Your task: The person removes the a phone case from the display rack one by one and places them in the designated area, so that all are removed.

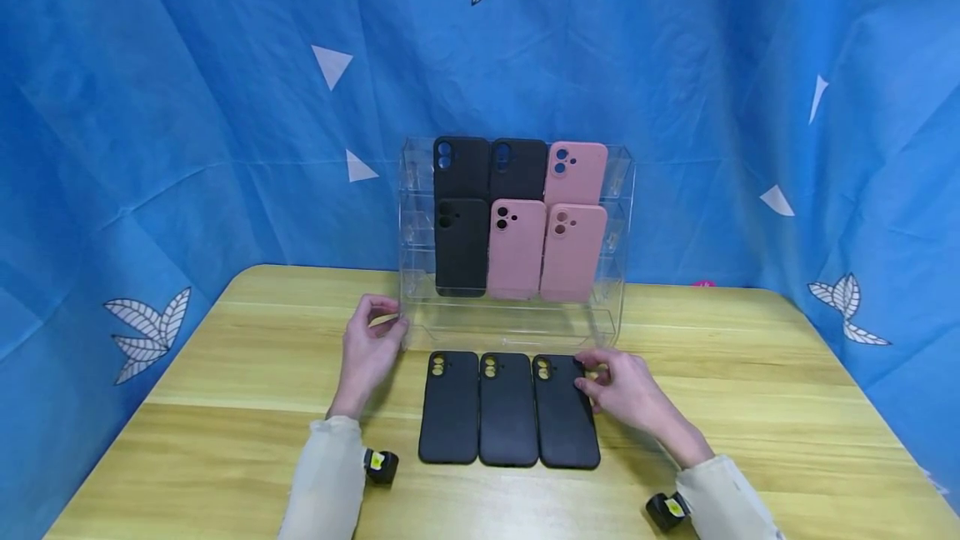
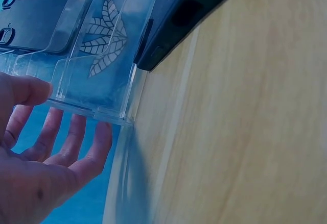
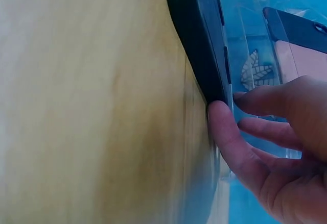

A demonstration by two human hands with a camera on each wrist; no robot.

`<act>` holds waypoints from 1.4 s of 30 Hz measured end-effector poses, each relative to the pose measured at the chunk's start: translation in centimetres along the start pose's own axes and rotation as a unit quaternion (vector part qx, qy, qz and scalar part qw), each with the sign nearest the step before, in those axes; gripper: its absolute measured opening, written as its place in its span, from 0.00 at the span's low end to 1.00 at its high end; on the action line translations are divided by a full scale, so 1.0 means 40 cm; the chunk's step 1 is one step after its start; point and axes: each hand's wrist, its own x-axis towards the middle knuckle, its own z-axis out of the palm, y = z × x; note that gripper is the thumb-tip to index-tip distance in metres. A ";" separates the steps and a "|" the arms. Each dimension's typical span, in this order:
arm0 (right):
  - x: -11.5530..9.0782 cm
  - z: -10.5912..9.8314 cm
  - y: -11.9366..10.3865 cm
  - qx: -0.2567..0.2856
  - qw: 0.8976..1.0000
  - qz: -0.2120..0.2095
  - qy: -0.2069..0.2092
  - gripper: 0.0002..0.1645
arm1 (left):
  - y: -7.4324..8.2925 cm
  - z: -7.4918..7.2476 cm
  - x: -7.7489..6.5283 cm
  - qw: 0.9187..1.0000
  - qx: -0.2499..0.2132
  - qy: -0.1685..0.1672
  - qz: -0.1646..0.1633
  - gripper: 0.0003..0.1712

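My left hand [image 1: 371,348] touches the left side of a clear display rack [image 1: 513,319], its thumb and spread fingers against the edge in the left wrist view. Three black phone cases lie in a row on the table before the rack: a left one [image 1: 450,407], a middle one [image 1: 508,411] and a right one [image 1: 566,415]. With thumb and fingers, my right hand [image 1: 626,386] pinches the right case at its upper right corner. In the right wrist view, fingertips meet at that dark case's [image 3: 196,35] corner.
On the rack stand several more phone cases, black ones [image 1: 461,248] and pink ones [image 1: 573,252], in two rows. The wooden table [image 1: 247,407] reaches back to a blue curtain [image 1: 225,107]. Small black cameras [image 1: 381,467] sit at both wrists.
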 end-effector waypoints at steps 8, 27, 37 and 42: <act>-0.011 -0.004 -0.002 0.010 1.000 0.016 0.003 0.22 | -0.004 0.000 0.001 1.000 -0.002 0.002 0.004 0.16; -0.007 -0.070 -0.030 0.019 0.994 -0.070 0.079 0.21 | -0.004 0.000 0.001 1.000 -0.005 -0.004 0.006 0.16; 0.040 -0.136 -0.068 0.028 0.972 -0.129 0.195 0.19 | -0.002 -0.001 0.001 1.000 -0.002 -0.005 0.001 0.16; 0.065 -0.163 -0.089 0.042 0.960 -0.157 0.230 0.21 | -0.002 -0.001 0.002 1.000 -0.009 -0.006 0.003 0.16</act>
